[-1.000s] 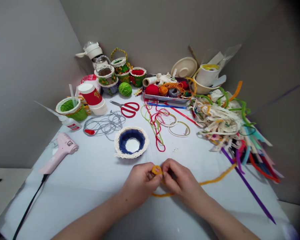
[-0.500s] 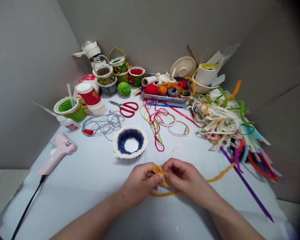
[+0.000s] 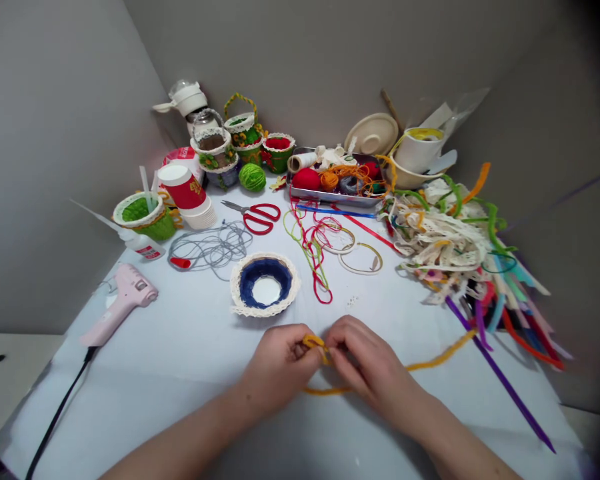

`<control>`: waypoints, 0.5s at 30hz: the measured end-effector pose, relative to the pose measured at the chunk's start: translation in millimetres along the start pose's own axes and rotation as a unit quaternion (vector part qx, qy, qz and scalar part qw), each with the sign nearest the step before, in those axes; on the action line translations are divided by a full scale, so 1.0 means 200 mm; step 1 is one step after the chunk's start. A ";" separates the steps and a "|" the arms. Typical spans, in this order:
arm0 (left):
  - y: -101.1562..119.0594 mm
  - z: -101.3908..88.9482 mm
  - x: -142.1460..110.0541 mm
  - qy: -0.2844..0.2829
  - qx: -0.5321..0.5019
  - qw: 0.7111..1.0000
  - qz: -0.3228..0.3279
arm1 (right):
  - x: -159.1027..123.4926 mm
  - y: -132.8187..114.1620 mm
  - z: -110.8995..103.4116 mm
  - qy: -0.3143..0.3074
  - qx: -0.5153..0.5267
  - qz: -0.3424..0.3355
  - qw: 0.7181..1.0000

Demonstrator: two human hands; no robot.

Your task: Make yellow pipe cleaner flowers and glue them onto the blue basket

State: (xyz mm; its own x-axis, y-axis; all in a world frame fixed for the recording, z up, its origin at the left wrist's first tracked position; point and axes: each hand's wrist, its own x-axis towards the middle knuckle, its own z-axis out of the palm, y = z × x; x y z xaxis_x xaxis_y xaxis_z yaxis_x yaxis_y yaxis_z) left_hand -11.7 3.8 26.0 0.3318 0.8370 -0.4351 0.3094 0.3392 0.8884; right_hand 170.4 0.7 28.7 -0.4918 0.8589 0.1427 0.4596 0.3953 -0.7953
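Observation:
Both hands meet low in the middle of the head view, over the white tabletop. My left hand pinches a looped part of a yellow pipe cleaner. My right hand grips the same pipe cleaner just right of the loop, fingertips close to those of the left. The long tail curves beneath the hands and runs off to the right. Fingers hide part of the loop. Just beyond my left hand sits a small round dark-blue basket with white lace round its rim.
A pink glue gun lies at left, its black cord trailing forward. Red-handled scissors, grey cord and a metal tray of yarn lie farther back. A lace and pipe-cleaner heap fills the right, with a purple strip nearby.
The yellow loop has been pressed smaller and flatter between my fingers, and my right fingertips have closed in on it. The whole view has shifted slightly.

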 end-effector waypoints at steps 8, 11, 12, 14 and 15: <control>-0.02 0.05 -0.02 0.065 0.146 0.976 0.147 | 0.00 0.02 -0.02 -0.047 0.159 0.203 0.965; -0.03 0.05 -0.02 0.068 0.132 0.978 0.144 | 0.01 0.02 -0.03 -0.060 0.177 0.210 0.960; -0.03 0.05 -0.02 0.067 0.122 0.981 0.138 | 0.01 0.02 -0.04 -0.064 0.183 0.211 0.958; -0.02 0.05 -0.02 0.057 0.088 0.988 0.114 | 0.00 0.03 -0.05 -0.068 0.194 0.211 0.956; -0.01 0.05 -0.02 0.049 0.063 0.992 0.096 | 0.00 0.03 -0.05 -0.071 0.197 0.211 0.955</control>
State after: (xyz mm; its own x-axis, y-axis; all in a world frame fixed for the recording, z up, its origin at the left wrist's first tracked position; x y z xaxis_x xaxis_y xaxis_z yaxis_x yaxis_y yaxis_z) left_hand -4.1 -5.1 23.7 0.3098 0.9205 -0.2383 0.3590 0.1189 0.9257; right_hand 180.7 6.0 30.0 -0.4314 0.8514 -0.2983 0.3395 -0.1531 -0.9280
